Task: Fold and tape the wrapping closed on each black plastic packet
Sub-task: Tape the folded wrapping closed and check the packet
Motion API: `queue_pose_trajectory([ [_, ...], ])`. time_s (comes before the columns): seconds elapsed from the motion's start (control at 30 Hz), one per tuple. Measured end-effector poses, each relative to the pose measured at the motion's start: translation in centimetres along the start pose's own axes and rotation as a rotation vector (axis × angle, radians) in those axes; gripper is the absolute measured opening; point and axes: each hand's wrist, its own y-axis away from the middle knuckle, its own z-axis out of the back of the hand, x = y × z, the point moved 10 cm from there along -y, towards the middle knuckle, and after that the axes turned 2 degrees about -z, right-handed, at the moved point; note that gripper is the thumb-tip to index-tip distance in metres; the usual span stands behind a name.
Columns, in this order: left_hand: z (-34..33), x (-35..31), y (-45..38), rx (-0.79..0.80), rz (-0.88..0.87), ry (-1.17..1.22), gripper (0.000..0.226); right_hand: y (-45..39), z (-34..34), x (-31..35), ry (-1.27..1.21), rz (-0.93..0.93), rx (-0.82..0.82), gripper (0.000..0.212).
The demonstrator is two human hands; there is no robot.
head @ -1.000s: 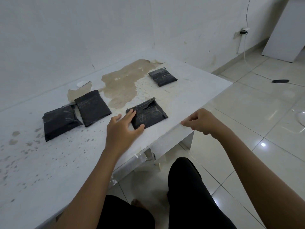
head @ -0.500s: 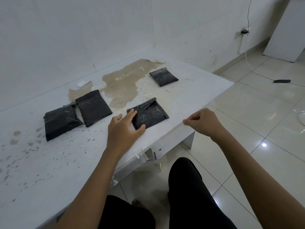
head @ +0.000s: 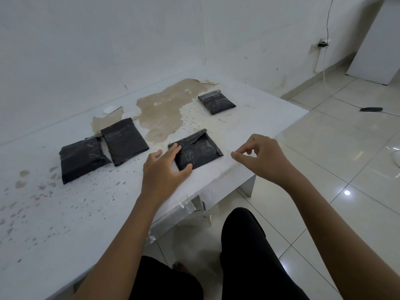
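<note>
Several black plastic packets lie on a stained white table (head: pixel 65 213). The nearest packet (head: pixel 199 152) has its top flap raised and loose. My left hand (head: pixel 162 172) holds down its near-left corner, fingers on top and thumb at the near edge. My right hand (head: pixel 264 159) hovers just right of this packet, thumb and fingers pinched on a faint strip of clear tape that is hard to make out. Two more packets (head: pixel 124 140) (head: pixel 81 158) lie side by side to the left. A smaller packet (head: pixel 216 102) sits at the far right.
Bits of clear tape (head: pixel 198 202) stick to the table's front edge. A peeled brown patch (head: pixel 166 111) marks the tabletop. My knees (head: pixel 242 245) are below the edge. On the tiled floor lie a dark object (head: pixel 371 109) and a cable; a white panel (head: pixel 376 50) leans on the wall.
My right hand has lifted off the table's front edge and moved left toward the nearest packet, still pinched. My left hand has stayed on the packet's corner.
</note>
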Motion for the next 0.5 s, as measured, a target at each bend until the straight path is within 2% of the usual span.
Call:
queue_pose_trajectory([
  [0.17,0.0,0.0,0.1,0.003,0.011,0.001,0.072,0.3,1.0,1.2,-0.183,0.030,-0.080,0.017],
  [0.33,0.1,-0.1,0.1,-0.004,0.014,-0.017,0.072,-0.1,0.9,3.8,-0.207,0.099,-0.046,0.012],
  [0.5,0.0,-0.1,0.1,0.007,-0.001,-0.016,0.073,-0.2,0.4,5.9,-0.220,0.175,-0.092,0.008],
])
